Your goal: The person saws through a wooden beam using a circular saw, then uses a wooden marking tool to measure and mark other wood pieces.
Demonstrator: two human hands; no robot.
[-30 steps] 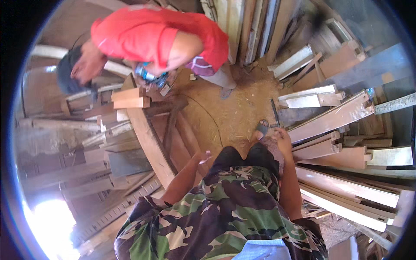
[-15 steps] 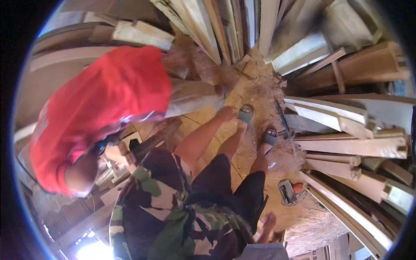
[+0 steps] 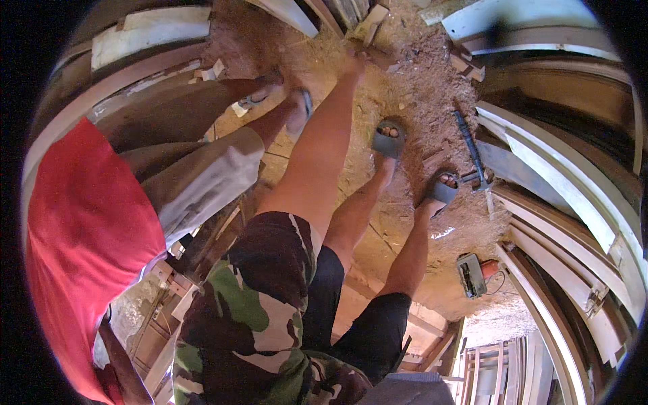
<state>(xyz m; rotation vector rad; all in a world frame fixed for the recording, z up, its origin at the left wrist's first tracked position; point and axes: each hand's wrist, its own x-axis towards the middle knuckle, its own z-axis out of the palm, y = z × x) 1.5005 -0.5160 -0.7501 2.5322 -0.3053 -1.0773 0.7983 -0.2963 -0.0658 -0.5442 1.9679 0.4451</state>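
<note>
A: Where's the wood block [image 3: 371, 24]?
B: On the dusty floor [image 3: 422, 88], beyond the wearer's feet, just by the ends of some boards [image 3: 347, 10].
A: Left hand [image 3: 355, 54]?
B: Arm at full stretch, hand just beside the block, on its near side. Blurred. Can't tell finger opening, grip or contact. Darker wood piece [image 3: 386, 62] sits right there too.
A: Right hand?
B: Out of view, can't tell its fingers.
A: Around the block?
B: Wearer's sandals [image 3: 388, 142] on the near side of it. Right of it and nearer: long dark tool [image 3: 469, 143] on the floor, then stacked planks [image 3: 563, 169]. Nearer still, grey-and-orange power tool [image 3: 474, 275]. Left of it, bent co-worker in red shirt [image 3: 88, 250], feet on the floor.
</note>
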